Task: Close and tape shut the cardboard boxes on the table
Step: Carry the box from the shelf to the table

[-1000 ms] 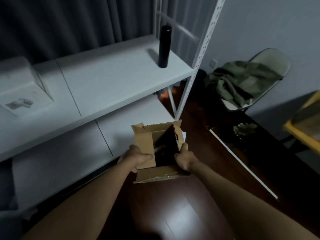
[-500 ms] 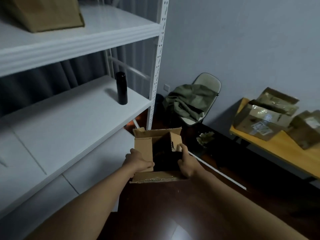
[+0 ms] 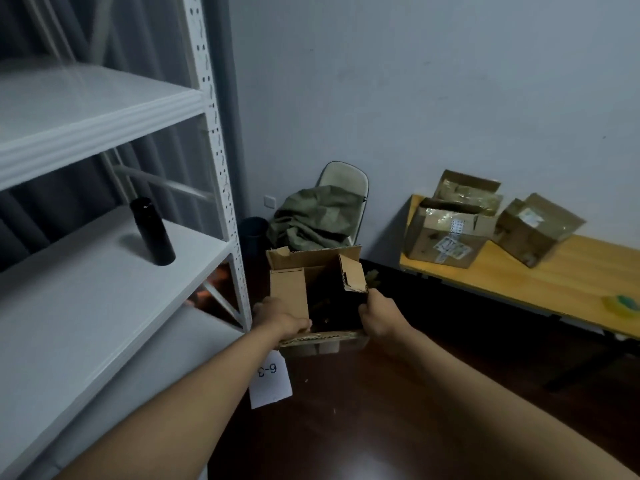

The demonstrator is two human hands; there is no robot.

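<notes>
Both hands held a small open box [image 3: 313,296] in the air over the dark floor [image 3: 398,410], near the right post of a white shelf [image 3: 104,289]. The left hand [image 3: 282,318] gripped the box's left side, thumb curled over the left flap, which lay folded inward. The right hand [image 3: 379,315] gripped the right side, fingers wrapped round the wall below the bent right flap. The far flap stood up with a torn corner; the inside was dark.

Well to the right, a wooden table [image 3: 554,282] carried two more boxes: a larger one [image 3: 446,230] with flaps open and labels on its front, and a tilted one [image 3: 538,228] just right of it. A tape roll [image 3: 623,303] lay at the table's near right edge.

A black flask [image 3: 152,232] stood on the shelf. A chair [image 3: 343,188] with green cloth [image 3: 315,220] stood by the far wall. A paper marked "6-3" [image 3: 270,381] lay below the held box.
</notes>
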